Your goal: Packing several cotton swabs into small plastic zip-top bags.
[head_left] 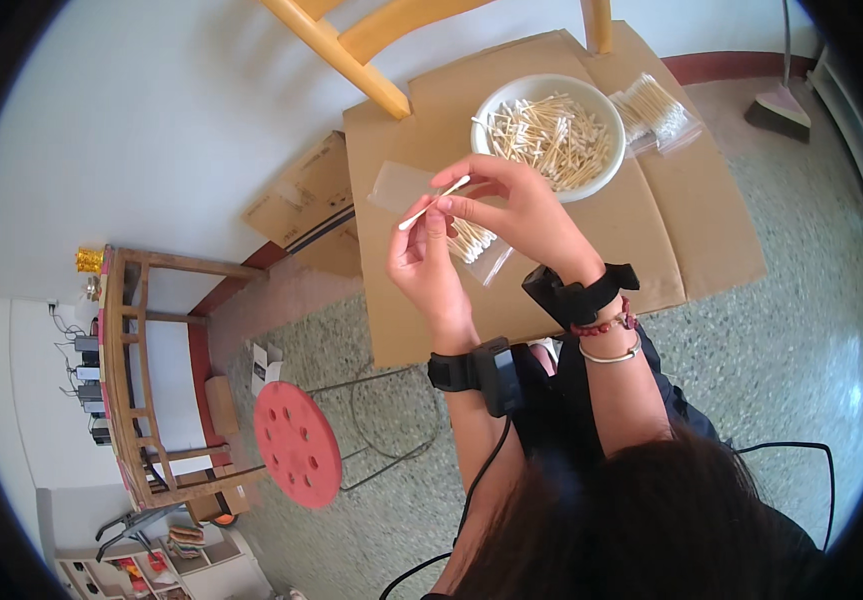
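Observation:
A cotton swab with white tips is held slantwise between my two hands, above the cardboard. My left hand pinches it toward its lower end. My right hand has thumb and fingers closed near its middle and upper part. Beneath my hands lies a clear plastic bag with several swabs in it, partly covered by my fingers. Just beyond my right hand stands a round white bowl heaped with loose swabs.
Filled bags of swabs lie right of the bowl on the cardboard sheet. A wooden chair stands at the far edge. Left are a red round stool and a wooden frame; a broom leans far right.

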{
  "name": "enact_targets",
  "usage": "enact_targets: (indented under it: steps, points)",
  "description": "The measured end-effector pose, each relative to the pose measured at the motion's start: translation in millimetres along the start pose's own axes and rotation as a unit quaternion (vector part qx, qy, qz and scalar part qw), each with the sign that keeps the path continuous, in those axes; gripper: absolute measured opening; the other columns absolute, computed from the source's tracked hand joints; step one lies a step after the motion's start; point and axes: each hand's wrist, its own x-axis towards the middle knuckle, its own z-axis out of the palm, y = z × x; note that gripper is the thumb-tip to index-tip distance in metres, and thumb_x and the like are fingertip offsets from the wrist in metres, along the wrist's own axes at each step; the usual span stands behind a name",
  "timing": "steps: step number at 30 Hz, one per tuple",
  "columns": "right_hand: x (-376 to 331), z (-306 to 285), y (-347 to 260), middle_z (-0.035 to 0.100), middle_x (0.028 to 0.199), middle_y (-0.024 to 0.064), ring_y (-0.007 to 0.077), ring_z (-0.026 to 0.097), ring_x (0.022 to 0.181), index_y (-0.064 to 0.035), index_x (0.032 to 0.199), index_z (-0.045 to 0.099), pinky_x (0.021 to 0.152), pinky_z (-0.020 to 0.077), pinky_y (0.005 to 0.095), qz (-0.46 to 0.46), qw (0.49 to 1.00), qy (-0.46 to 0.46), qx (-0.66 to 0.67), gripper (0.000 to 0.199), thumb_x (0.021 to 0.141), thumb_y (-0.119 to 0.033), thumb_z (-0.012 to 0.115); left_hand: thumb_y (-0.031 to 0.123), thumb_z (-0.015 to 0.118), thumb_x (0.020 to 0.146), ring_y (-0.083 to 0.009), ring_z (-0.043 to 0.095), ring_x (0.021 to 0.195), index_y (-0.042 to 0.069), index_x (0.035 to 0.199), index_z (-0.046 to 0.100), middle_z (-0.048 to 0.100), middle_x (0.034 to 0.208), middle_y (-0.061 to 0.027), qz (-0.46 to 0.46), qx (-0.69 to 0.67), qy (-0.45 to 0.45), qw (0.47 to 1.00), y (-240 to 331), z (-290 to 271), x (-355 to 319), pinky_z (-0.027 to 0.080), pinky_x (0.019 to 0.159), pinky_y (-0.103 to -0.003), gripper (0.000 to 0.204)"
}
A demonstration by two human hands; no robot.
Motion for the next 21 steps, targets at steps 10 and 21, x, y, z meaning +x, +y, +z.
enact_targets:
  steps: [10,21]
  points:
    - [3.5,-2.3,0.3,0.067,0.087,0.0044,0.0096,0.063,0.082,0.0008,0.092,0.064,0.076,0.0503,0.0234,0.062,0.989,-0.053,0.125,0.011,0.085,-0.007,0.065,0.019,0.058,0.093,-0.0078,0.052,0.081,0.006,0.109,0.057,0.060,0.096,-0.0023,-0.051,-0.111,-0.036,0.992,-3.7,-9.8,4.5,0.042,0.072,-0.025,0.021]
    - [2.2,-10.6,-9.9,0.066,0.097,0.0114,0.0113,0.062,0.083,-0.0026,0.087,0.056,0.076,0.0485,0.0243,0.077,0.978,0.057,0.184,0.008,0.087,-0.007,0.062,0.018,0.068,0.083,-0.0115,0.056,0.076,0.002,0.093,0.062,0.061,0.084,-0.0030,-0.102,0.192,-0.107,0.970,-8.7,3.1,4.5,0.046,0.065,-0.028,0.019]
